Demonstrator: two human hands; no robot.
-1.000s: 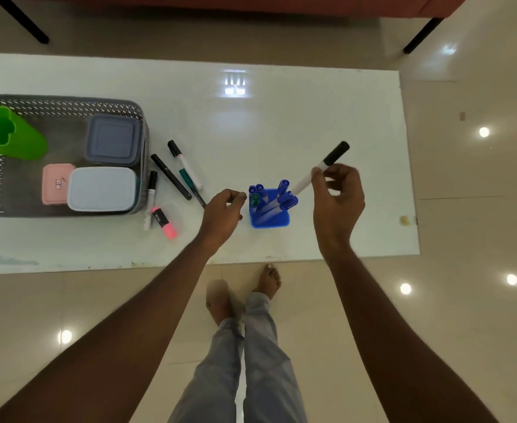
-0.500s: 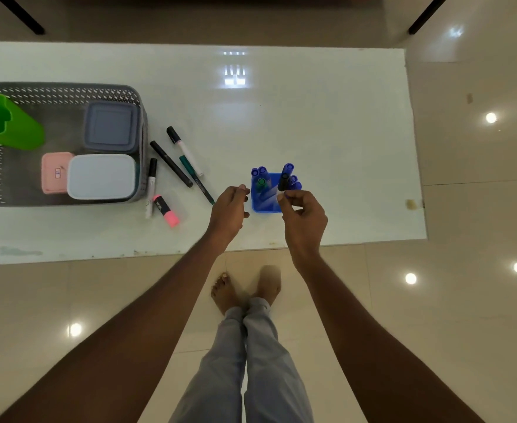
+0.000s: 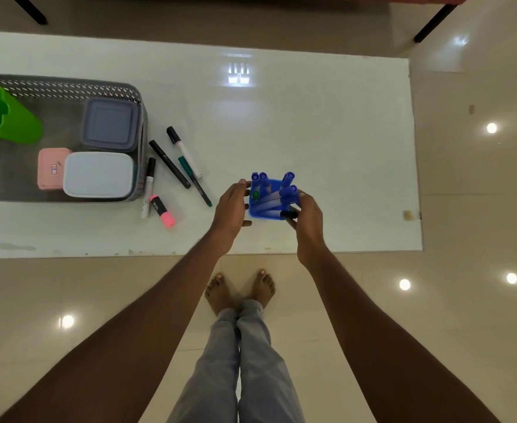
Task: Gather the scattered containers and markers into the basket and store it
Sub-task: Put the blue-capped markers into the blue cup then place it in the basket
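A blue square cup (image 3: 261,212) full of blue-capped markers stands near the white table's front edge. My left hand (image 3: 232,206) grips its left side. My right hand (image 3: 307,216) is at its right side, fingers around a black-capped marker (image 3: 288,214) that sits in the cup's front right corner. The grey basket (image 3: 3,87) at the left holds a green cup (image 3: 6,116), a grey lidded box (image 3: 110,125), a white box (image 3: 98,174) and a pink box (image 3: 48,167). Loose markers lie beside it: a pink highlighter (image 3: 163,210), black markers (image 3: 169,163), a green pen (image 3: 194,181).
The white table (image 3: 327,123) stands on a glossy beige tiled floor. Its front edge runs just past my hands. My bare feet (image 3: 240,290) are below it. Dark furniture legs (image 3: 431,24) show at the back.
My right hand brought the black-capped marker down from above right into the blue cup. My left hand moved from beside the cup to grip its left side.
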